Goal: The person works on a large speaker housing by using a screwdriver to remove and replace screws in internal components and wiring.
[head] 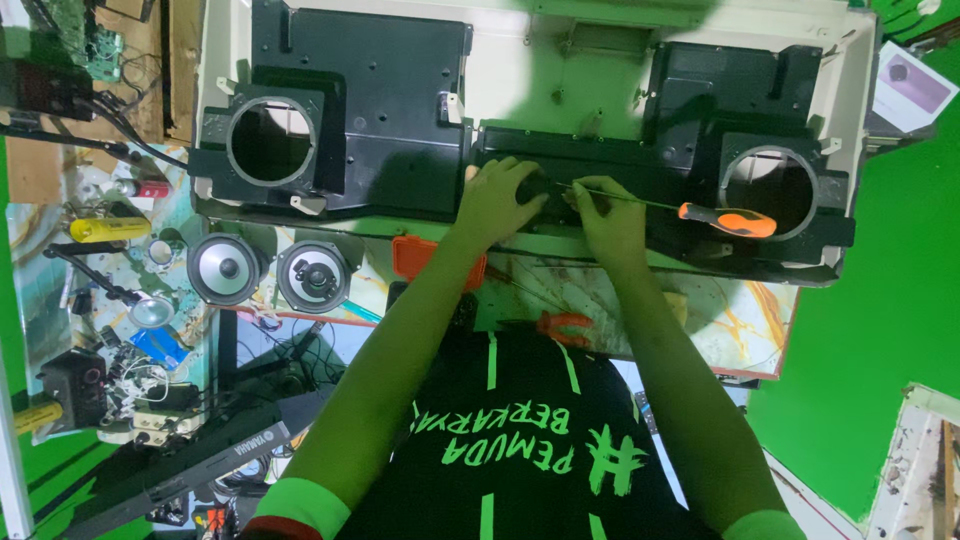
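A large black speaker housing with two round openings lies in a cream cabinet shell on the bench. My left hand rests with fingers spread on the black centre strip of the housing. My right hand sits right beside it and pinches the thin metal shaft of a long screwdriver near its tip. The screwdriver's orange and black handle points off to the right, over the housing beside the right opening. What lies under my fingers is hidden.
Two loose round speakers lie left of my arms, next to an orange box. Orange-handled pliers sit near my chest. A yellow can, small tools, cables and circuit boards crowd the left side.
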